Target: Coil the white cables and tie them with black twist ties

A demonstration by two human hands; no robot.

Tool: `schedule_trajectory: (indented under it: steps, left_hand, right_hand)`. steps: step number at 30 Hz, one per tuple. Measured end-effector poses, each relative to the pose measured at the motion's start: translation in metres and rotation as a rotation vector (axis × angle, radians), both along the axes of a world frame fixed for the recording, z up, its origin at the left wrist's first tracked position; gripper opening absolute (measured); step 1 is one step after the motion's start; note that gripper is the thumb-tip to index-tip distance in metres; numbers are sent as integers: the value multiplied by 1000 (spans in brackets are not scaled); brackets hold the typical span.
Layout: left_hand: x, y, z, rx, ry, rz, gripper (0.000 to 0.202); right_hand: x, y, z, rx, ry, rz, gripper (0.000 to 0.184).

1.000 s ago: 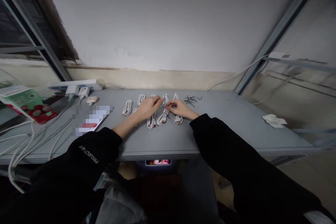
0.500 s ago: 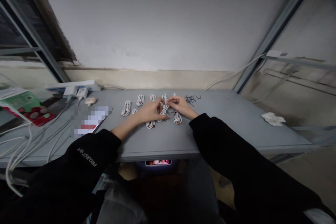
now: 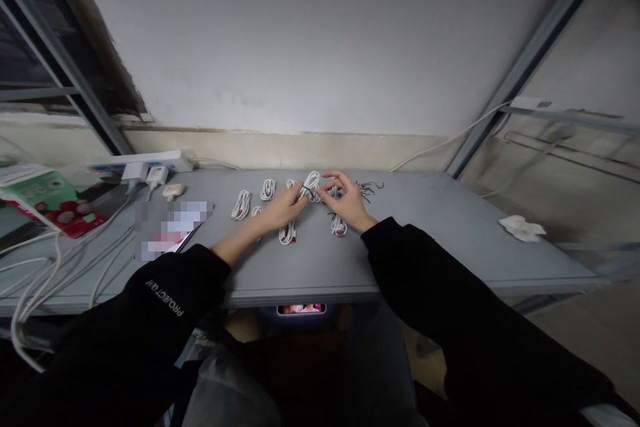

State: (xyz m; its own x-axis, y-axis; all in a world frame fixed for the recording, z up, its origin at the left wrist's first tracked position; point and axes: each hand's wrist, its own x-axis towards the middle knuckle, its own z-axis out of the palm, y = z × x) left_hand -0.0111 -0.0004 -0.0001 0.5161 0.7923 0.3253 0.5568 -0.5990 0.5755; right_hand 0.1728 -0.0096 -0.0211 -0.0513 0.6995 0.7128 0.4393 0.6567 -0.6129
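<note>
Below the held cable (image 3: 312, 181), under the edge of the desk (image 3: 310, 273): a small lit screen (image 3: 301, 309). On the desk top, nearer than the held cable: one near-left coil (image 3: 287, 233) and, to its right, one near-right coil (image 3: 339, 227). Just left of the held cable: the left hand (image 3: 284, 205), fingers closed on its lower end, loop end pointing up and away. Just right of the held cable: the right hand (image 3: 351, 204), fingers crooked and partly spread, thumb tip close to the black tie (image 3: 307, 191) across the held cable; cannot tell whether pinching a tie end. Apparently in hand: fastening that tie. Probably called for next: a steady left grip, tie ends gathered and twisted by the right fingertips. Farther left of the held cable: a long coil (image 3: 241, 205), then a round coil (image 3: 268, 189). Beyond the right hand, right of the held cable: loose ties (image 3: 370, 188). Far left, well apart from the held cable: a power strip (image 3: 175, 161).
</note>
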Motion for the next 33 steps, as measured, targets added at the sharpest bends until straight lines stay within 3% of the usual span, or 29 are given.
schedule_trajectory:
  steps: [4, 11, 18, 28, 33]
  left_hand:
    - [1, -1, 2, -17, -51, -7, 12]
    - [2, 2, -1, -15, -97, -69, 11]
    - [0, 5, -5, -149, -158, -155, 13]
    - [3, 4, -7, -334, -237, -165, 9]
    - [5, 2, -6, -269, -209, -113, 19]
  right_hand:
    - [1, 2, 0, -59, -64, 51, 23]
    - [1, 3, 0, -23, -154, 156, 17]
    - [0, 2, 0, -74, -140, 206, 12]
    - [-2, 2, -2, -66, -208, 122, 10]
    - [-1, 4, -2, -10, -249, 47, 13]
